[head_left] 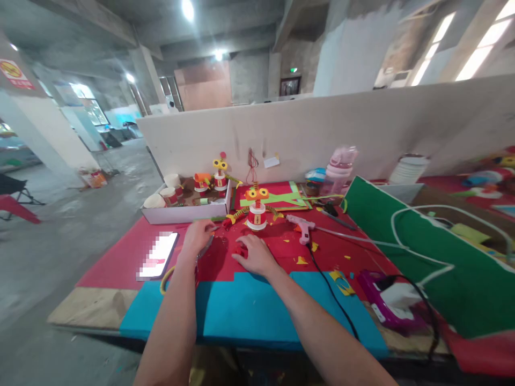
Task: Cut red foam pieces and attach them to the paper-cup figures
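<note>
My left hand is low over the red tabletop, its fingertips drawn together towards the right; whatever they pinch is too small to make out. My right hand rests palm down with thumb and fingers apart, near a small red piece. Behind the hands stands a figure made from a red-and-white paper cup, with an orange-yellow head, big round eyes and striped spring arms. Partly hidden under my left forearm is a yellow loop, with a grey blade-like piece near the wrist. A pink glue gun lies right of the figure.
A phone lies at left. The white box behind it holds paper cups and similar figures. At right are a purple power strip, cords, a green board and yellow scraps. A pink bottle stands by the partition.
</note>
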`<state>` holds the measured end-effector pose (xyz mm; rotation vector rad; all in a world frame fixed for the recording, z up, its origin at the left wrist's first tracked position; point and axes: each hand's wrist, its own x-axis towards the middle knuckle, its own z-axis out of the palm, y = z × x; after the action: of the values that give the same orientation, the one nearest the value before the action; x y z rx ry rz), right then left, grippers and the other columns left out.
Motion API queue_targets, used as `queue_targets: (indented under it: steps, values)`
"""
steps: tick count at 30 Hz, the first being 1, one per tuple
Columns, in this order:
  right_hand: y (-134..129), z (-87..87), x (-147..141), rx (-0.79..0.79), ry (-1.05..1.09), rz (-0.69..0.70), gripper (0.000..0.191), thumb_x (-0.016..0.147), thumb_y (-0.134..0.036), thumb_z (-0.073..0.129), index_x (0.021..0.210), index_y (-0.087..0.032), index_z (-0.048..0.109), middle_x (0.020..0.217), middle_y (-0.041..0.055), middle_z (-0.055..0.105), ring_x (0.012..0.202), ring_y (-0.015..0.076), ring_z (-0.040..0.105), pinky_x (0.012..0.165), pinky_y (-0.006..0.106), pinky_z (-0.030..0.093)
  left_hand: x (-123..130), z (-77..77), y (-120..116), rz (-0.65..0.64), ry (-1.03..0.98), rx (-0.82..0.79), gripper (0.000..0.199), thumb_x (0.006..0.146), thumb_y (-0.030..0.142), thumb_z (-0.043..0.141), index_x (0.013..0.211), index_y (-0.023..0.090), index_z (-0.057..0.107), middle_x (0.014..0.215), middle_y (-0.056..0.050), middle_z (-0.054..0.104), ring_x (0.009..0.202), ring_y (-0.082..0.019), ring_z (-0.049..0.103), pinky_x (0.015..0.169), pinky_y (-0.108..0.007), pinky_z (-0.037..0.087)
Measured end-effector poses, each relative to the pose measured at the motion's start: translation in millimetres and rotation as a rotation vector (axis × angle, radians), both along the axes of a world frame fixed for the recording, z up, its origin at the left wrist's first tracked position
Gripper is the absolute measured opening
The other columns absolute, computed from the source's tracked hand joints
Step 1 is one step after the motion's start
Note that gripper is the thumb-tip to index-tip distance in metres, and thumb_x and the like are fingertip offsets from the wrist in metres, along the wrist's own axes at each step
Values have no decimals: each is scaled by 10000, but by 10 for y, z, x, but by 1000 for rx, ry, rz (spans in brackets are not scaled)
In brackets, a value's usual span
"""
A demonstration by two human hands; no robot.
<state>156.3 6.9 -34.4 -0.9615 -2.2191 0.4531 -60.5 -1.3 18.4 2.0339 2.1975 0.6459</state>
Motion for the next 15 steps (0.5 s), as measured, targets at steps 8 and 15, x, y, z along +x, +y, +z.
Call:
queue_targets:
  steps: [8, 15]
  values:
    - [164, -50, 134, -204, 62, -157, 218, 892, -174, 376, 957, -220, 580, 829, 32, 653, 754, 164, 588, 659, 254, 381, 345, -5, -47, -675, -129, -359, 376, 709, 405, 673, 1034, 216, 664, 963, -3, 670, 845, -159, 580, 776, -244, 424]
    - [168, -78, 133, -239, 5, -151, 234, 859, -140, 395, 959, -227, 588, 837, 24, 671, 754, 151, 597, 657, 236, 384, 234, -63, 29, -193, -126, -16, 411, 749, 432, 631, 1081, 190, 634, 811, -18, 638, 728, -163, 564, 659, -254, 411]
